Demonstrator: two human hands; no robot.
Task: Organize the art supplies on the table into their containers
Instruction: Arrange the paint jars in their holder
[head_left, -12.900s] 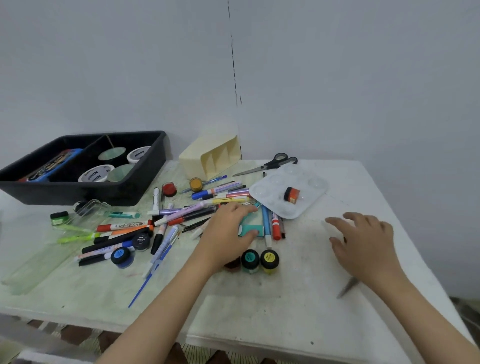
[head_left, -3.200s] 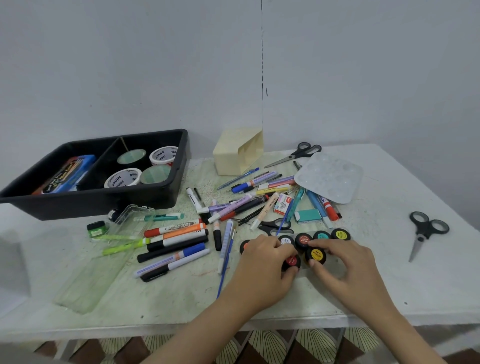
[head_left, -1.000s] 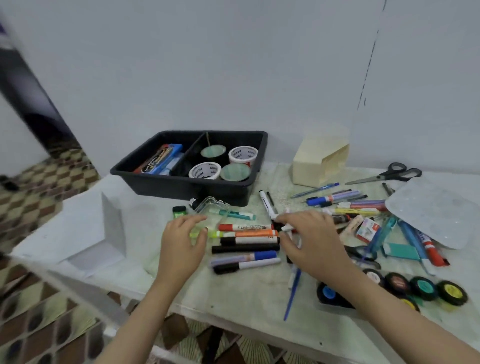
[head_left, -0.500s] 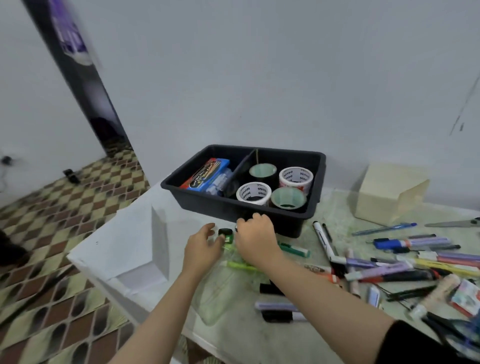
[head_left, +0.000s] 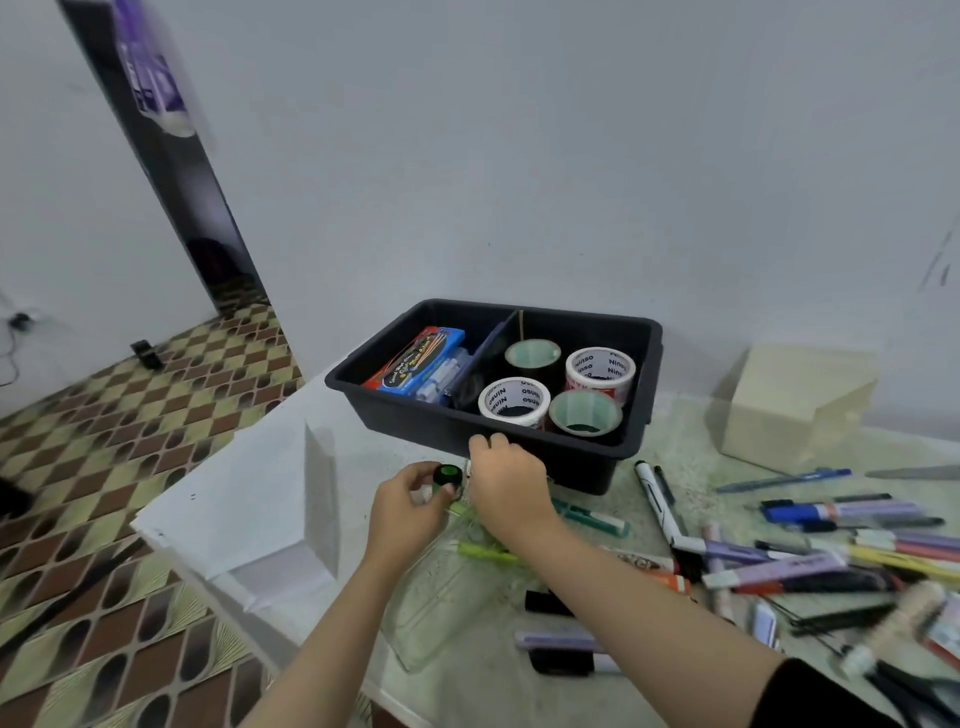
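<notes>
Art supplies are mostly loose on the table (head_left: 234, 519) right now, so I'd call this early days. What looks sorted: the black tray (head_left: 641, 374) at the far side has four tape rolls (head_left: 514, 404) standing in its right compartment. One blue-and-red box (head_left: 415, 358) lies in the left compartment, maybe with a few pens tucked beside it, hard to tell. Everything else looks left to do, as far as I can judge.

Left hand (head_left: 408, 512) pinches one little green-lidded paint pot (head_left: 448, 474) between thumb and fingertips, just in front of the tray's near wall. Right hand (head_left: 506, 486) is right beside it, fingers curled down by that wall. I can't tell if it's got hold of anything, since the back of the hand hides it.

Counting the rest:
- One clear plastic case (head_left: 441, 603) lies flat under the forearms.
- One green highlighter (head_left: 488, 552) is on it or just beside it.
- One teal pen (head_left: 589, 518) lies near the tray.
- One white marker (head_left: 655, 501) with a black cap lies to the teal pen's right.
- A big heap of markers and pens (head_left: 810, 571) sits on the right, easily a dozen or more, too overlapped and blurry for an exact count.
- One cream box (head_left: 795, 410) sits far right, with nothing visibly in it from this angle.
</notes>
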